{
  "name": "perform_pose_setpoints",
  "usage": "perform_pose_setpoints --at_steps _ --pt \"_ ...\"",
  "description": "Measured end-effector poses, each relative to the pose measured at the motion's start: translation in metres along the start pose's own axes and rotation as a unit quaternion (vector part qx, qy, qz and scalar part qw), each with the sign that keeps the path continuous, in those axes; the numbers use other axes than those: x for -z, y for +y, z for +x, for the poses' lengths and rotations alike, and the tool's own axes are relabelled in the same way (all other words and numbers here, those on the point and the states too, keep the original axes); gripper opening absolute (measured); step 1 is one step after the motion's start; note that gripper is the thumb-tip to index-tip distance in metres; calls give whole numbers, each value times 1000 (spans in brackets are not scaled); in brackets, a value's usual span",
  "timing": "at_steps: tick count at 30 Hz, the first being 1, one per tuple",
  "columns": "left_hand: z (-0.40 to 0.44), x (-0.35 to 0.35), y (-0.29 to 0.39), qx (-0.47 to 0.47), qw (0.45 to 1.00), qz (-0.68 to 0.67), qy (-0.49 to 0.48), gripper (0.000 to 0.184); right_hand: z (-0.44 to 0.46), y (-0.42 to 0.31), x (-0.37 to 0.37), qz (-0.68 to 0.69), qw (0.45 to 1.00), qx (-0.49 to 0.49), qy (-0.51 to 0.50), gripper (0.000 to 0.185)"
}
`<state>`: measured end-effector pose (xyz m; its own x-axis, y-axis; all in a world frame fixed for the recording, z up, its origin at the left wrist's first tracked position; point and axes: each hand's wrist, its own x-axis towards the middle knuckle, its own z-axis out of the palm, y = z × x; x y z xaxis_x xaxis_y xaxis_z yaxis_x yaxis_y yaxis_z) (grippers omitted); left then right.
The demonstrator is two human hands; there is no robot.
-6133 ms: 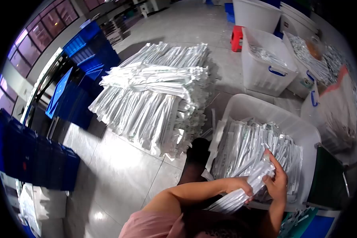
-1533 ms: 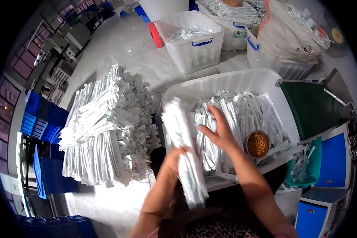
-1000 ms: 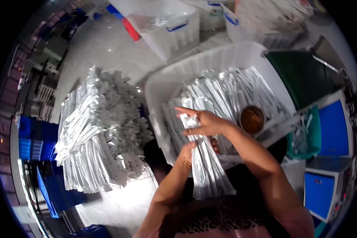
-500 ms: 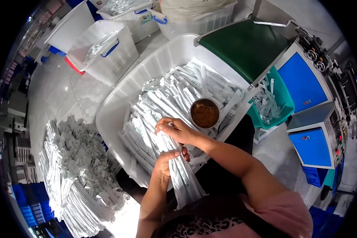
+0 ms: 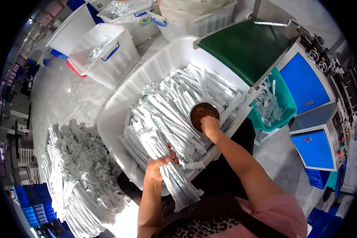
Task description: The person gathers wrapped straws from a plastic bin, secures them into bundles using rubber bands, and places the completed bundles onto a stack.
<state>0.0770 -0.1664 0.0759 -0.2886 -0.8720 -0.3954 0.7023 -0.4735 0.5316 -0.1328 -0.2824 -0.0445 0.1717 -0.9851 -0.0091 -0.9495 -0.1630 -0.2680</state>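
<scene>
From where I stand, the person's left hand (image 5: 160, 164) is wrapped around a bundle of long white packets (image 5: 178, 180), thumb across the top, gripping near the middle, presumably so the slim pieces don't fan apart. The bundle slants across the near edge of a big white bin (image 5: 114, 109), close to its near-left corner, upper end over the loose packets (image 5: 174, 105) inside, lower end towards the lap. The right hand (image 5: 210, 125) dips into a round metal bowl (image 5: 192, 120); its fingertips are hidden, so I can't tell whether they grasp anything. The bowl sits on the loose packets by the near edge, towards the right corner, I'd guess to be within easy reach. A green sloping surface (image 5: 246, 49) meets the bin's right corner, with a teal basket (image 5: 288, 99) of scraps beneath and a blue-doored machine (image 5: 305, 81) beyond. Leftwards, a heap of similar packets (image 5: 79, 166) stands on the shiny grey floor (image 5: 59, 95); behind the bin's far edge is a white tub with a blue handle (image 5: 123, 69).
</scene>
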Motion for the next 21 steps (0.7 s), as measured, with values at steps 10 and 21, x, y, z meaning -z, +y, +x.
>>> perform_pose_setpoints --at_steps 10,21 --pt "-14 -8 7 -27 996 66 48 51 -7 -6 20 130 988 32 73 12" --pt "-20 -16 10 -106 970 172 137 38 -68 -130 119 391 898 186 82 25"
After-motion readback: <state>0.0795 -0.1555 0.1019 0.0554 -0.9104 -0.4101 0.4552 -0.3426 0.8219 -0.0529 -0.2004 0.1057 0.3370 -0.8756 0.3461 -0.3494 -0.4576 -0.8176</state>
